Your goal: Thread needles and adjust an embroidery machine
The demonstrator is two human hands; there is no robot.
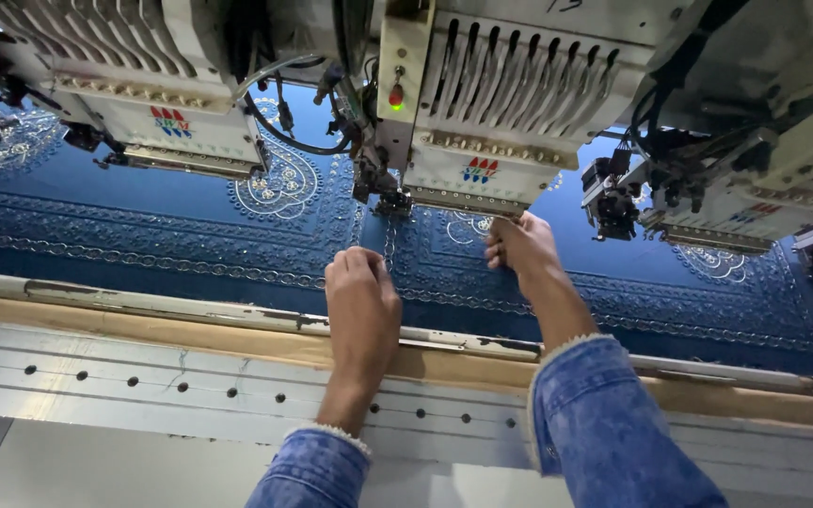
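— Right, fingers first: what are they doing?

— Left hand (361, 299) is curled, fingertips pinched down on the blue embroidered fabric (190, 221) just past the near frame rail (190, 312). Right hand (522, 246) is closed too, fingers bunched on the cloth right under the middle embroidery head (482, 122); can't tell if it's pinching thread or just cloth.

— And the fabric itself?

— Stretched flat across the machine bed, running edge to edge, L to R, under all the heads. Looks soft and light, prob. thin, but taut in the frame, so stiff-ish to the touch. White stitched motifs make it a bit raised and snaggable. I'd judge best hold is a pinch on plain cloth near the rail, away from the needles.

— Surroundings?

— Near edge: wood strip (143, 334), then a metal table plate (96, 395) w/ a row of holes. Denim sleeves (604, 433) on both arms. Two more heads at far L and R corners, cables hanging betw. them, a red knob (395, 94) w/ a green light. Workshop-type room; little else visible.
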